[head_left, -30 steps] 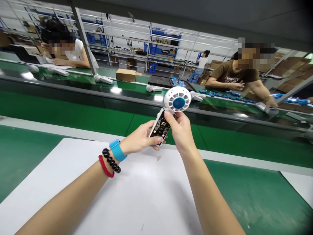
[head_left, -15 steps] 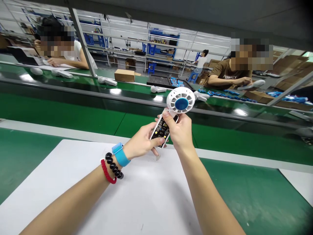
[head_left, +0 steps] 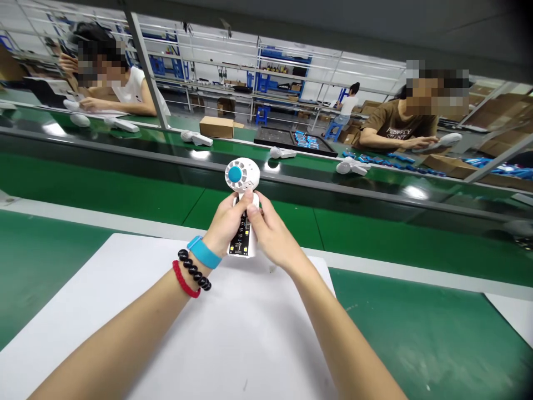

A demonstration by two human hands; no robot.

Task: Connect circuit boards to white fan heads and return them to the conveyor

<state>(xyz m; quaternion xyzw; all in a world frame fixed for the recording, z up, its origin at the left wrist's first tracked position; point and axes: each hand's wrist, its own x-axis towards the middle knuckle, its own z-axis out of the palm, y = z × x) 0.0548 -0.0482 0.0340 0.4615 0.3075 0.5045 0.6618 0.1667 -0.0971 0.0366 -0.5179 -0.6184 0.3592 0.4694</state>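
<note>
A white handheld fan (head_left: 250, 173) with a blue centre cap is held upright over the white sheet (head_left: 233, 322). Its handle lies uncovered at the front, showing a black circuit board (head_left: 240, 239) with small yellow parts. My left hand (head_left: 222, 223) wraps the handle from the left, thumb pressed near the neck. From the right, my right hand (head_left: 272, 229) grips the same handle, its thumb close to the left thumb at the top of the board. The fingers behind the handle are mostly hidden.
Beyond my bench runs a green conveyor belt (head_left: 237, 151) with several white fans lying on it. A black tray (head_left: 275, 136) of blue parts and a cardboard box (head_left: 216, 127) stand across it. Co-workers sit opposite at left (head_left: 137, 91) and right (head_left: 387, 125).
Both hands have brought the fan to the left and turned its head to face left. My left thumb has shifted from the lower board up to the neck.
</note>
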